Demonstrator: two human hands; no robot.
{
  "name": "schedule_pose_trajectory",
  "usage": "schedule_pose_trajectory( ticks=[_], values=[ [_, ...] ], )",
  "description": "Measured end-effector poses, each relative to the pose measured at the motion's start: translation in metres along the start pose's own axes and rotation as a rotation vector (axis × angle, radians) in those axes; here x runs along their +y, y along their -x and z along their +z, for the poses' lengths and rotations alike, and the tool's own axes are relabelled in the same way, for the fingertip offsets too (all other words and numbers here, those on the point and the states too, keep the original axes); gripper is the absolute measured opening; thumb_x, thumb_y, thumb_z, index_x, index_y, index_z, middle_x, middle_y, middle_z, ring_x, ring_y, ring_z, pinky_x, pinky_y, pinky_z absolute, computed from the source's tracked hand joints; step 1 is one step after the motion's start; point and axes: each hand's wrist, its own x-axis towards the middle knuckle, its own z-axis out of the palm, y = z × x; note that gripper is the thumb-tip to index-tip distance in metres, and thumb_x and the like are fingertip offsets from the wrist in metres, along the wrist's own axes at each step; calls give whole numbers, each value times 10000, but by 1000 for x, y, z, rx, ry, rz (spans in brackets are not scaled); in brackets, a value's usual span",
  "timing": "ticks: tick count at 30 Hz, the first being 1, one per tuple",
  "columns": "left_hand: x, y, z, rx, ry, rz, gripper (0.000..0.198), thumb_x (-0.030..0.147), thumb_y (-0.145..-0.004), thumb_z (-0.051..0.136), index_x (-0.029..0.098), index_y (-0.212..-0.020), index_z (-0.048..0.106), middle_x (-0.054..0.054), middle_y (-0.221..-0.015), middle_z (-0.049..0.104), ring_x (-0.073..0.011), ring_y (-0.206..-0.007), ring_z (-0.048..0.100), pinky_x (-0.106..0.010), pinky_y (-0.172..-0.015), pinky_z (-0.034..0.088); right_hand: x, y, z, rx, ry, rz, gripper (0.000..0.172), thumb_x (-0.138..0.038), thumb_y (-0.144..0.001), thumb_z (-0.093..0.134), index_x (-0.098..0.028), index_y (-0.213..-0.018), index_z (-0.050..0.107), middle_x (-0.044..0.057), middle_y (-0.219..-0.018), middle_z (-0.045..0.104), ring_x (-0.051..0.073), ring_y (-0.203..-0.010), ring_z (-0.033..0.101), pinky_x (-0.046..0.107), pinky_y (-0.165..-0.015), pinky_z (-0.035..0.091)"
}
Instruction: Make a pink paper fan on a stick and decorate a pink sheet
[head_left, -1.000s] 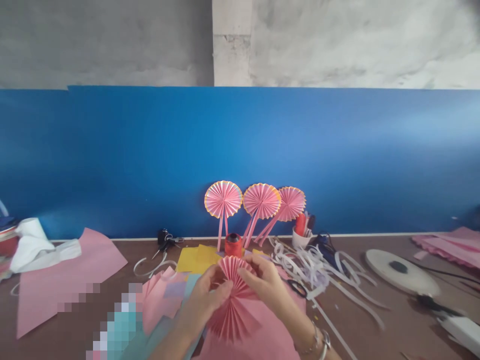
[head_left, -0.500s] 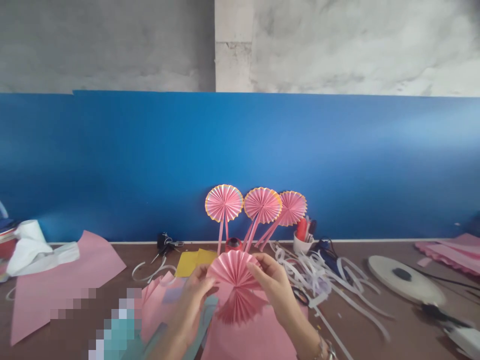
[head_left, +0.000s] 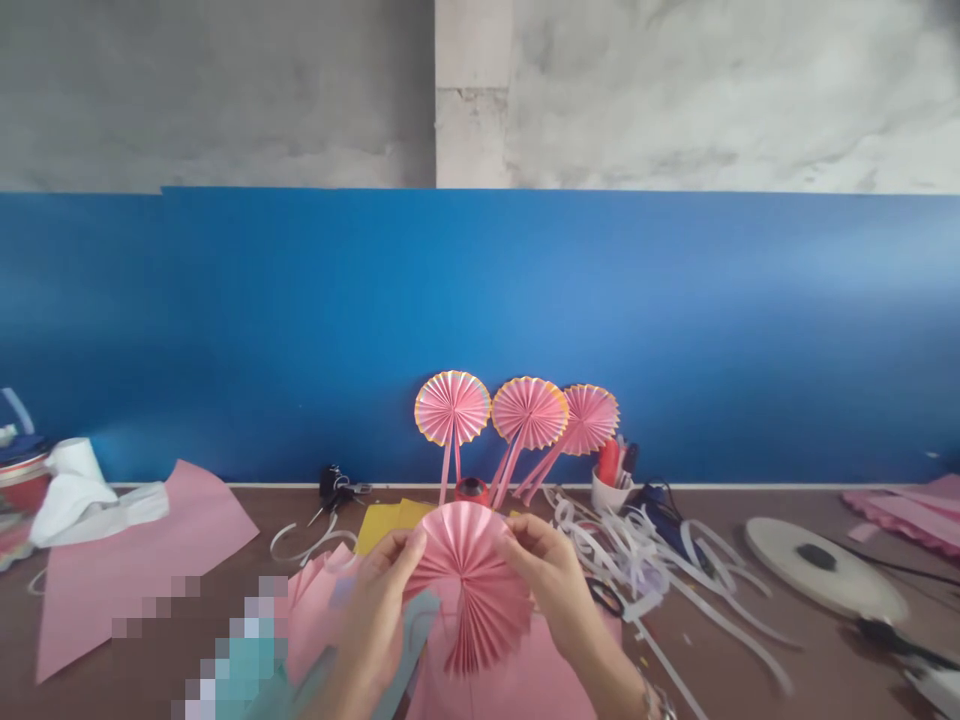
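A pleated pink paper fan (head_left: 466, 590), spread almost into a full circle, is held up in front of me by both hands. My left hand (head_left: 386, 590) pinches its upper left edge between thumb and fingers. On the upper right edge, my right hand (head_left: 547, 560) grips in the same way. Beneath the fan lies a pink paper sheet (head_left: 495, 685). Beyond it, finished pink paper rosettes with yellow-edged rims and paper handles, such as the left one (head_left: 452, 408), lean against the blue panel.
Tangled white strips (head_left: 637, 560) and black-handled scissors (head_left: 604, 597) lie right of my hands. A pen cup (head_left: 610, 490) and a red round object (head_left: 472, 489) stand behind. Further right is a pale oval plate (head_left: 825, 570). Pink paper (head_left: 142, 570) and keys (head_left: 337, 492) lie left.
The fan has opened wider, its lower pleats now fuller and rounder. Both hands still grip its edges, the left slightly higher. The view has shifted slightly left.
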Motion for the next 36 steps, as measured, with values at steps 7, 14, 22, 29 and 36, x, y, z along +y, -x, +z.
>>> schedule_pose_trajectory(
  ticks=[7, 14, 22, 29, 36],
  values=[
    [-14, -5, -5, 157, -2, 72, 312, 471, -659, 699, 183, -756, 630, -10, -686, 651, -185, -684, 624, -288, -666, 488, 10, -3, 3, -90, -46, 8, 330, -445, -680, 705, -146, -809, 654, 39, -716, 650, 168, -680, 574, 261, -625, 438],
    [-2, -2, 5, 99, 42, -8, 590, 379, -583, 787, 178, -1088, 557, -44, -812, 684, -229, -813, 672, -341, -757, 517, 3, -5, -1, 33, -98, 14, 370, -472, -634, 728, -157, -794, 619, 37, -710, 650, 169, -646, 575, 262, -607, 448],
    [-9, -4, 7, 2, 14, 9, 547, 382, -555, 796, 191, -1029, 600, -86, -992, 698, -273, -964, 640, -324, -778, 502, 0, 1, 3, 106, -161, 35, 325, -452, -672, 705, -187, -822, 591, 50, -746, 657, 217, -718, 614, 271, -577, 463],
    [-34, -15, -1, -125, 64, -66, 587, 489, -487, 820, 167, -952, 660, -91, -837, 692, -227, -765, 652, -326, -684, 493, 9, -3, -2, 145, -224, 133, 327, -447, -695, 685, -187, -856, 570, 32, -732, 643, 132, -511, 538, 207, -410, 353],
    [-29, -10, -1, -182, -160, -46, 405, 376, -526, 819, 144, -837, 702, -111, -836, 717, -251, -831, 651, -333, -762, 476, -5, 2, 2, 55, -178, 53, 392, -418, -695, 695, -172, -984, 596, 74, -939, 681, 194, -758, 631, 243, -586, 472]
  ],
)
